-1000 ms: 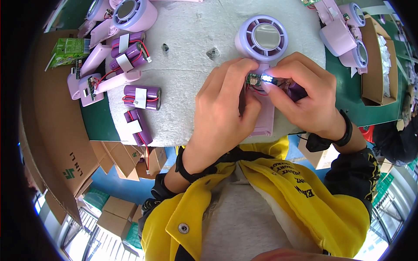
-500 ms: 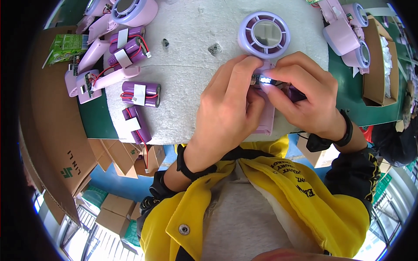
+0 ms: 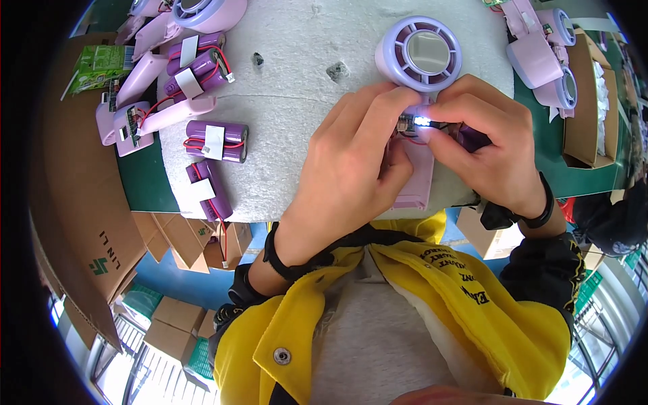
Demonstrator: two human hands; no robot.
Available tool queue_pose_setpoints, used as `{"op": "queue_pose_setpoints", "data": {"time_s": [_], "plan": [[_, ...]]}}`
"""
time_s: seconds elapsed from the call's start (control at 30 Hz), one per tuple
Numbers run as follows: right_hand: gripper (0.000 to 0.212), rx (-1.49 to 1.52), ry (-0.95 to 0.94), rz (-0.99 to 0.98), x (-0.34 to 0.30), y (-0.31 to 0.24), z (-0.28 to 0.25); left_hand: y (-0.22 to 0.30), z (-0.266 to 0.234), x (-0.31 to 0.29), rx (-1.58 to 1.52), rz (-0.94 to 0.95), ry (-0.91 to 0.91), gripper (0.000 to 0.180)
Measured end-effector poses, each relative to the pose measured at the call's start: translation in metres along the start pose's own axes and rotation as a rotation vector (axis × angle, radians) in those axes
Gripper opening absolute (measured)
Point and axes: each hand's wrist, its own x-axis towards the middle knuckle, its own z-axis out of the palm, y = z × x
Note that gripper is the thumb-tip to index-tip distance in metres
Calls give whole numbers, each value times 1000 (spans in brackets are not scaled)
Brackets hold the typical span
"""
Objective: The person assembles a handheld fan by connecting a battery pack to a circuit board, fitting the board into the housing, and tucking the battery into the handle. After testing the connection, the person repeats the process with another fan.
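A pink handheld fan with a lavender ring head (image 3: 385, 57) lies in front of me, its pink handle (image 3: 416, 185) pointing toward me. At the neck, a small circuit board (image 3: 406, 123) shows between my hands, with a bright white light (image 3: 422, 121) at its right end. My left hand (image 3: 358, 152) is closed over the fan's neck and the board's left side, fingers curled. With thumb and forefinger, my right hand (image 3: 489, 138) pinches around the lit end, where a thin dark lead shows. A purple battery (image 3: 472, 138) is partly hidden under the right hand.
Purple battery packs (image 3: 233, 143) with red wires lie on the pale foam mat (image 3: 283, 101). Pink fan parts (image 3: 138, 81) and a green packet (image 3: 101, 67) are at the left. More fan parts (image 3: 536, 64) and a cardboard box (image 3: 587, 142) stand at the right.
The fan, the board and both hands have shifted slightly right in the picture. The light looks brighter and more of the board shows. Both hands keep their grip.
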Motion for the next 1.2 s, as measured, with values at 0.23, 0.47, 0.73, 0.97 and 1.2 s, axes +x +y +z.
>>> {"op": "queue_pose_setpoints", "data": {"time_s": [0.23,0.47,0.73,0.97,1.2], "plan": [[26,-83,-2,-48,-5,-6,1,0,-3,1,-59,-23,-60,52],[31,-103,-32,-24,-4,-2,0,0,-5,2,-122,-85,-86,53],[30,-131,-134,-77,2,-4,-12,1,-4,4,-99,-80,-94,54],[29,-173,-172,-88,0,-7,-11,0,-4,4,-94,-35,-71,53],[28,-184,-29,-96,-4,-6,-5,1,-4,4,-159,-120,-80,51]]}}
